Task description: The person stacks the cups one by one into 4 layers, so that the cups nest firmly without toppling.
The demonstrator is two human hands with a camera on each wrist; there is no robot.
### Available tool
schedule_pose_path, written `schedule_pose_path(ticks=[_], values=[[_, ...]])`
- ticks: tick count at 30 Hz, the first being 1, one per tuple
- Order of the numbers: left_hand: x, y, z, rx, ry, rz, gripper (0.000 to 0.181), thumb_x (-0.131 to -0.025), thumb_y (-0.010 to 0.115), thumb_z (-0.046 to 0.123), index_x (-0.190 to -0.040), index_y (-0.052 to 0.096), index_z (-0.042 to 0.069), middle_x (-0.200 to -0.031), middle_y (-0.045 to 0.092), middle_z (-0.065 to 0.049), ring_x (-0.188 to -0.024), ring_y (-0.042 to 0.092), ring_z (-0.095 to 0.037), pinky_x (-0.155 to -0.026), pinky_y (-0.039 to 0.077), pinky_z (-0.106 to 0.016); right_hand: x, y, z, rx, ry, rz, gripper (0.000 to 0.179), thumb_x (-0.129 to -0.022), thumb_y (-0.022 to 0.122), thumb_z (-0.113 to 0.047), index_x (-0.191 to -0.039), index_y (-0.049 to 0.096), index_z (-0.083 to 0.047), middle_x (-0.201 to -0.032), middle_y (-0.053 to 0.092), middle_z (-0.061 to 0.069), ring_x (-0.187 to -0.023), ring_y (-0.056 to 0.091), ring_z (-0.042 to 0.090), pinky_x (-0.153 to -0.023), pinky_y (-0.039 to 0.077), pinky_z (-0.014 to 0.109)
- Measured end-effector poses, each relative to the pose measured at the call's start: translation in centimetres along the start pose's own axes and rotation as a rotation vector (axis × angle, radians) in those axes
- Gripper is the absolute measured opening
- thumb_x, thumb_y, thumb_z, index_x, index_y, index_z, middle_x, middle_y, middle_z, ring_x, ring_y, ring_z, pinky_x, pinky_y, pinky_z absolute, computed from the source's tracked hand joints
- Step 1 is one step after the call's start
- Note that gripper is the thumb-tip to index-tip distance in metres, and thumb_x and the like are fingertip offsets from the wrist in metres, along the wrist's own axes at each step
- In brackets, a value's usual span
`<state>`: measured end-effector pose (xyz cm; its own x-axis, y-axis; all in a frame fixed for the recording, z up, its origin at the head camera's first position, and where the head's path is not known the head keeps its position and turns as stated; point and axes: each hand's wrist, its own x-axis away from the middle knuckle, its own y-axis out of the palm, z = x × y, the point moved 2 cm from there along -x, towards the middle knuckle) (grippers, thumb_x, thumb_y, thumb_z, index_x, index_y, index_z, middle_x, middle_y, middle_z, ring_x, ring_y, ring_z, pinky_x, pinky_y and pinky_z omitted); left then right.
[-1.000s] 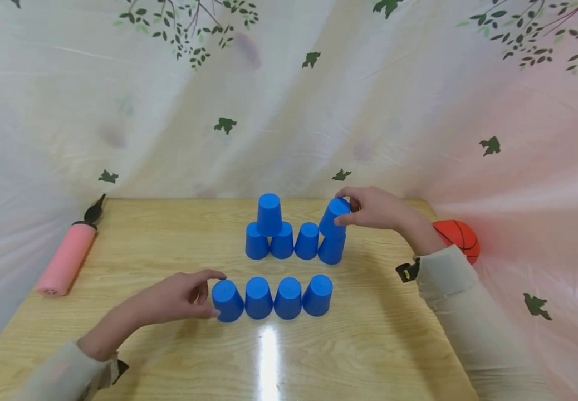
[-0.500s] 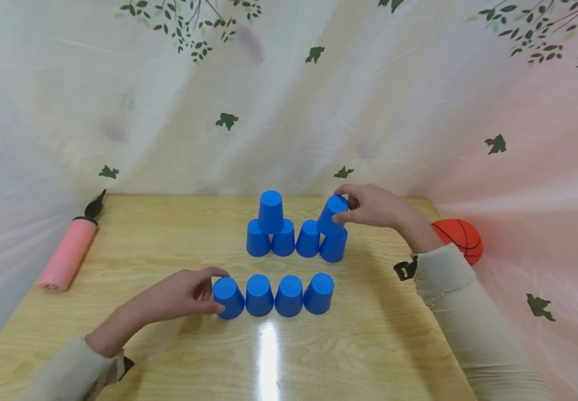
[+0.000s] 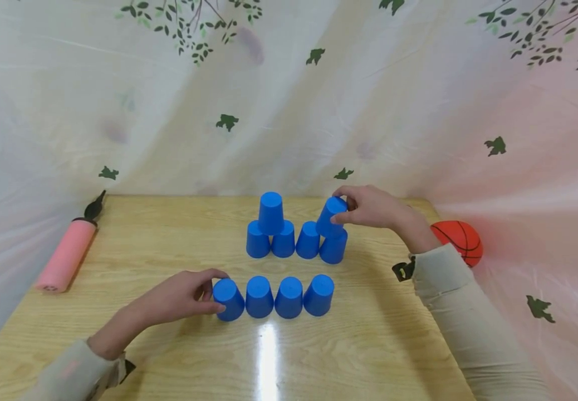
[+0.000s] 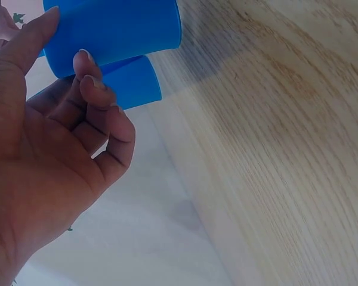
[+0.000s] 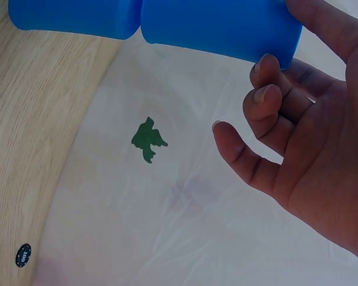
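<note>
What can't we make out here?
Head: part of ball, behind right arm.
Head: end marks on pink pump, too small.
Left wrist: rest of front-row cup in left hand, cut off by top edge.
Right wrist: rest of upper cup in right hand, cut off by top edge.

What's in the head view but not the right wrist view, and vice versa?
Head only: left hand, pink pump, red ball, front row of four cups.
Right wrist only: the palm of the right hand, and a readable 100 on a dark disc.
Both: that hand pinching a blue cup, another cup beneath it, the wooden table.
</note>
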<state>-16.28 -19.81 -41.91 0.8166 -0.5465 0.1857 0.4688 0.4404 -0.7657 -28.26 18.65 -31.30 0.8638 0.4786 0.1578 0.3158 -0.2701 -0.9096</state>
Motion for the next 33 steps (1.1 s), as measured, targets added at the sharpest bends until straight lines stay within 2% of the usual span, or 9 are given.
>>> schedule_pose_path(ticks=[33], values=[[0.13,-0.05,-0.02,-0.002,0.018,0.005,0.057,-0.090,0.070,0.052,-0.132,0.058,0.016,-0.077,0.058,0.011,-0.068,0.052,-0.005,-0.060,0.044,-0.022,-0.16,0.09,0.16,-0.002,0.008,-0.006,0.057,-0.091,0.070,-0.042,-0.136,0.054,-0.011,-0.091,0.066,0.006,-0.081,0.060,0.022,-0.067,0.049,0.031]])
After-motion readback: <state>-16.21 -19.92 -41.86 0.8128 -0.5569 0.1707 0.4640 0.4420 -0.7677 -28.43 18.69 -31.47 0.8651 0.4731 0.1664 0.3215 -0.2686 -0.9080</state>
